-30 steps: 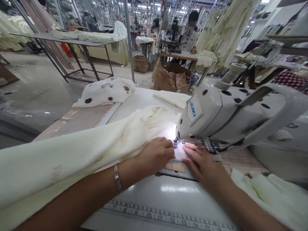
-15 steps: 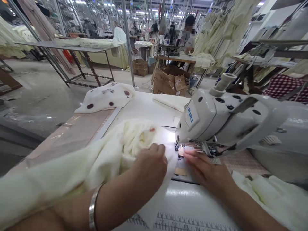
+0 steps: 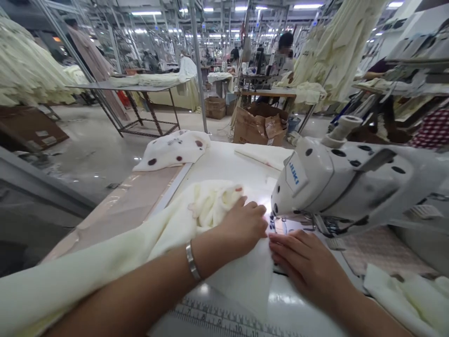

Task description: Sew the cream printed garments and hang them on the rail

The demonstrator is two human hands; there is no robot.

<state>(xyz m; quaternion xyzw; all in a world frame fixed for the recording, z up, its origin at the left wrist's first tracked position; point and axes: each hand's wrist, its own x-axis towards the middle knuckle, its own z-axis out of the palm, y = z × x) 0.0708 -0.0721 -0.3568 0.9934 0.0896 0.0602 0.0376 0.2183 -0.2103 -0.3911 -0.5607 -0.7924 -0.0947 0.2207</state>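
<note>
Cream fabric (image 3: 245,281) lies on the sewing machine bed, its right edge running toward the needle area. Its bunched part (image 3: 210,201) is just beyond my left hand (image 3: 247,227), whose curled fingers are closed on the cloth left of the needle. My right hand (image 3: 298,255) lies flat in front of the presser foot (image 3: 272,222), fingers stretched out together and fingertips touching the fabric's edge. Its thumb is hidden. The white JUKI sewing machine (image 3: 315,178) stands to the right, its lamp lighting the cloth. I cannot make out whether the foot is down.
A spotted cloth piece (image 3: 171,152) lies at the table's far left, and a folded cream piece (image 3: 263,157) at the back. More cream fabric (image 3: 403,295) rests at right. A ruler strip (image 3: 224,320) runs along the front edge. Beyond stand a cardboard box (image 3: 259,126) and a seated person (image 3: 286,51).
The view has shifted. My left hand has come closer to the needle with the cloth. My right hand has moved from beside the presser foot to in front of it, at the fabric's edge.
</note>
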